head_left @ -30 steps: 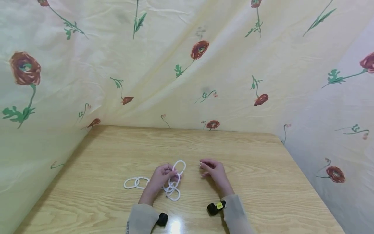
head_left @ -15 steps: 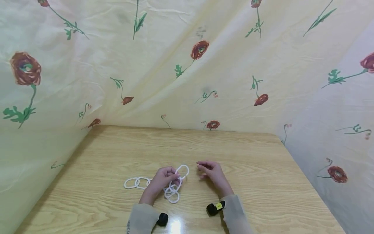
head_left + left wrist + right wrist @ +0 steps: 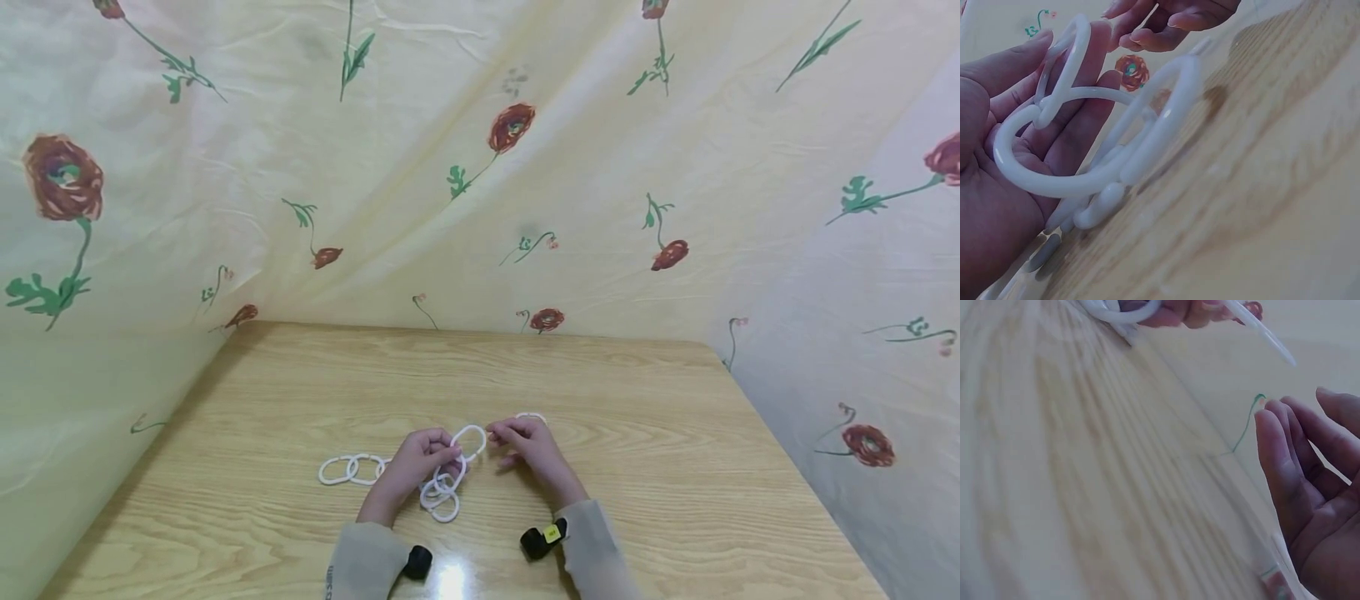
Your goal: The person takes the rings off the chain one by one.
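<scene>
Head view: from here I see L hand (image 3: 412,461) pinching wht chain (image 3: 462,473) over tbl (image 3: 645,433); R hand (image 3: 535,446) nr its top link, thumb & fingers apart; a partly hidden link (image 3: 531,414) just beyond, more links (image 3: 351,469) left.

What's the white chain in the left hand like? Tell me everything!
The white chain is glossy, probably plastic, with rounded oval loops hooked through each other. The left hand holds it over the wooden table; one loop sticks up near the right hand, and others bunch below. More white loops lie to the left, but the hand hides whether they join on.
</scene>
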The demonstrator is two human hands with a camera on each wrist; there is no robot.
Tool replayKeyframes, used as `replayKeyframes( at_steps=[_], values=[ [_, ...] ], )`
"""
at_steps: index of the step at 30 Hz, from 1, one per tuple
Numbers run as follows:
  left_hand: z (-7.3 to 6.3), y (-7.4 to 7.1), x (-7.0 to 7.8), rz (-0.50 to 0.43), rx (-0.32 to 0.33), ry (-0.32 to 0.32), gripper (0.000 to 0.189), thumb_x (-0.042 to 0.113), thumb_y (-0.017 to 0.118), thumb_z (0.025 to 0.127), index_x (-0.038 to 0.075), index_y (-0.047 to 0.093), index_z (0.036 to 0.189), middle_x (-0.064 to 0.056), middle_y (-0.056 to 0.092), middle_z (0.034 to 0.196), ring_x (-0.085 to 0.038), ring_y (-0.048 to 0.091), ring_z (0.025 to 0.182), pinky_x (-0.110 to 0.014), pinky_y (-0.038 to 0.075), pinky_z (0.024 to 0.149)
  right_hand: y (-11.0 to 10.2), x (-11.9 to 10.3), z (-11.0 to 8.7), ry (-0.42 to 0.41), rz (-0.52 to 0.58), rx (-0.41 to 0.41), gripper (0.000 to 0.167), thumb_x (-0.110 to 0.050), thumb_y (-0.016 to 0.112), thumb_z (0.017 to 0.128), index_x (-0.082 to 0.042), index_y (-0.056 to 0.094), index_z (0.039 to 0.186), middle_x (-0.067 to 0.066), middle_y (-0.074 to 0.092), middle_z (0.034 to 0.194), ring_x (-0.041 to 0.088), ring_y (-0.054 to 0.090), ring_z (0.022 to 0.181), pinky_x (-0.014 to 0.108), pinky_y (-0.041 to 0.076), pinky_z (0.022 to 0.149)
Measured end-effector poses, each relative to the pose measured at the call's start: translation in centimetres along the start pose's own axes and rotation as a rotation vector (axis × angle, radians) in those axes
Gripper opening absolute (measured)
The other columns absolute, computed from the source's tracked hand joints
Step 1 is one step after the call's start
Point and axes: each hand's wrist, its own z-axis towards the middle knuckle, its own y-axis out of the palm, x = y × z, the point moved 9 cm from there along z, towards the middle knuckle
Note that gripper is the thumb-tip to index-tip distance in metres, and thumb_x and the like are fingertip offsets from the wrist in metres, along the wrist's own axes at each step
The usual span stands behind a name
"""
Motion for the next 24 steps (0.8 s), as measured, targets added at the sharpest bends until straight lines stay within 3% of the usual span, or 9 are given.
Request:
replayKeyframes(
  at_steps=[8, 14, 19, 24],
  values=[
    [0.1, 0.1, -0.2, 0.027, -0.015, -0.003, 0.02, 0.008, 0.062, 0.094, -0.011, 0.057, 0.094, -0.005, 0.073, 0.077, -0.008, 0.067, 0.068, -0.02, 0.057, 0.066, 1.8, 0.3, -0.3, 0.042, 0.016, -0.089, 0.045, -0.023, 0.062, 0.095, 0.017, 0.056, 0.116, -0.005, 0.064, 0.083, 0.01, 0.062, 0.078, 0.024, 0.059, 0.062],
    [0.2, 0.2, -0.3, 0.061, -0.021, -0.005, 0.021, 0.01, 0.062, 0.094, -0.011, 0.057, 0.094, 0.0, 0.071, 0.073, -0.008, 0.067, 0.066, -0.02, 0.057, 0.065, 2.4, 0.0, -0.2, 0.015, 0.021, -0.114, 0.039, -0.017, 0.06, 0.096, 0.019, 0.054, 0.11, -0.006, 0.063, 0.079, 0.008, 0.061, 0.068, 0.022, 0.057, 0.057],
    [0.1, 0.2, -0.2, 0.041, -0.023, -0.001, 0.021, 0.01, 0.062, 0.094, -0.011, 0.058, 0.095, 0.0, 0.072, 0.075, -0.008, 0.067, 0.066, -0.021, 0.057, 0.065, 2.1, 0.1, -0.2, 0.019, 0.034, -0.083, 0.04, -0.018, 0.061, 0.095, 0.019, 0.055, 0.11, -0.006, 0.064, 0.077, 0.008, 0.061, 0.068, 0.022, 0.057, 0.056],
    [0.0, 0.1, 0.1, 0.029, -0.019, 0.014, 0.024, 0.012, 0.063, 0.093, -0.01, 0.057, 0.101, -0.003, 0.074, 0.081, -0.008, 0.069, 0.069, -0.021, 0.058, 0.068, 1.2, 0.8, 0.0, 0.059, 0.109, 0.013, 0.038, -0.017, 0.063, 0.094, 0.016, 0.056, 0.11, -0.002, 0.063, 0.077, 0.011, 0.061, 0.069, 0.024, 0.057, 0.056]
  ],
)
